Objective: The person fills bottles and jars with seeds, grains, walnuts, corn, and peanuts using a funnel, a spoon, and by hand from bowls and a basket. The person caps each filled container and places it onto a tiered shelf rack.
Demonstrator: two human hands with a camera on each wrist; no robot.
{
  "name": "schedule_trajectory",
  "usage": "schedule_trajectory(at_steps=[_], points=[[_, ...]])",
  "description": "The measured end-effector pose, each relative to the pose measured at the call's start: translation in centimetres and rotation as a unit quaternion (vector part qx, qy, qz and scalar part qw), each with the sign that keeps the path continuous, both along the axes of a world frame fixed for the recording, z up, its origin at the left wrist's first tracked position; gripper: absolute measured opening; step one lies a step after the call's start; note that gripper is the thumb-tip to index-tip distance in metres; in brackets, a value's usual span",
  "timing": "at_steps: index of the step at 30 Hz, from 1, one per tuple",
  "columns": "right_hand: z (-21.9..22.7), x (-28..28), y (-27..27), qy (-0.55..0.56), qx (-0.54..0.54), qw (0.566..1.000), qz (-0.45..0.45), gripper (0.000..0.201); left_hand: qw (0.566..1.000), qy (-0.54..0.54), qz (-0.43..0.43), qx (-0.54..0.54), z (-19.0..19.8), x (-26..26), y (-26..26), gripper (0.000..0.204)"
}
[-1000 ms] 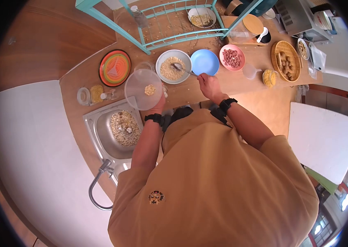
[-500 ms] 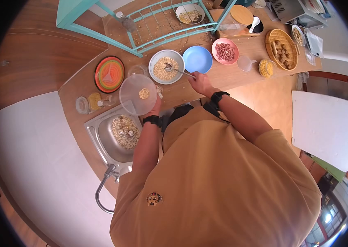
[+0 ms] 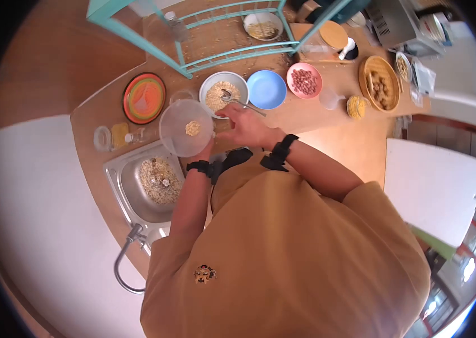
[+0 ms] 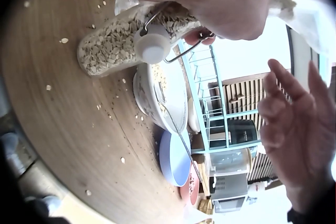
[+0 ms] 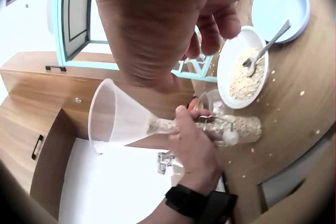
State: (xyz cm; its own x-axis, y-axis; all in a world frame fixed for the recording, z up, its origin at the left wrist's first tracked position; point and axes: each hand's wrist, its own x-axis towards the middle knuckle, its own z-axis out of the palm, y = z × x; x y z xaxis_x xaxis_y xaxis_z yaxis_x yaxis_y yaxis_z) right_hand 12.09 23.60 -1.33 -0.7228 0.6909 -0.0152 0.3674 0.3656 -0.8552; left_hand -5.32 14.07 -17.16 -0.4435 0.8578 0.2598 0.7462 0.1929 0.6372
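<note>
My left hand (image 5: 194, 153) grips the neck of a clear swing-top glass bottle (image 5: 247, 128) filled with oat flakes. A translucent plastic funnel (image 5: 118, 116) sits in the bottle's mouth, with a clump of flakes (image 3: 193, 128) at its bottom. My right hand (image 4: 299, 124) is beside the funnel, its fingers spread and nothing in them. A metal spoon (image 5: 270, 43) leans in a white bowl (image 5: 224, 71) of oat flakes, its handle over the rim. Touching distance from that bowl is a blue bowl (image 3: 266, 90) with a bare inside.
A pink bowl (image 3: 318, 84) of reddish nuts and a wicker basket (image 3: 364, 79) stand to the right. The teal rack (image 3: 238, 59) rises behind the bowls. Left are a colourful plate (image 3: 128, 101) and a sink (image 3: 128, 197) holding flakes. Loose flakes lie scattered on the counter (image 4: 58, 113).
My right hand has let go of the spoon, leaving it in the white bowl, and has moved left to beside the funnel. The left hand still holds the bottle.
</note>
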Motion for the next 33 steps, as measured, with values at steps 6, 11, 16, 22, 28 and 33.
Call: schedule_trajectory(at_steps=[6, 11, 16, 22, 28, 33], points=[[-2.8, -5.8, -1.0, 0.137, 0.035, 0.99, 0.021, 0.041, 0.995, -0.093, 0.034, -0.021, 2.5, -0.1, -1.0, 0.025], [-4.2, -6.6, -1.3, 0.044, 0.135, 0.988, 0.067, 0.037, 0.978, -0.203, 0.048, -0.016, 4.1, 0.3, 0.1, 0.031], [-3.4, -6.7, -0.9, 0.025, 0.186, 0.979, 0.085, 0.038, 0.95, -0.308, 0.044, 0.024, 5.9, 0.1, 0.2, 0.039], [-5.0, -6.6, -0.5, -0.021, 0.203, 0.976, 0.077, 0.041, 0.922, -0.351, 0.037, 0.159, 2.2, 0.7, 0.4, 0.033], [-3.9, -7.2, -1.2, -0.02, 0.165, 0.983, 0.075, 0.032, 0.942, -0.275, 0.063, 0.181, 2.5, 0.5, 0.2, 0.03], [-5.2, -6.6, -0.8, -0.033, 0.087, 0.994, 0.058, 0.028, 0.94, -0.294, 0.028, 0.171, 3.5, 0.1, -0.1, 0.025]])
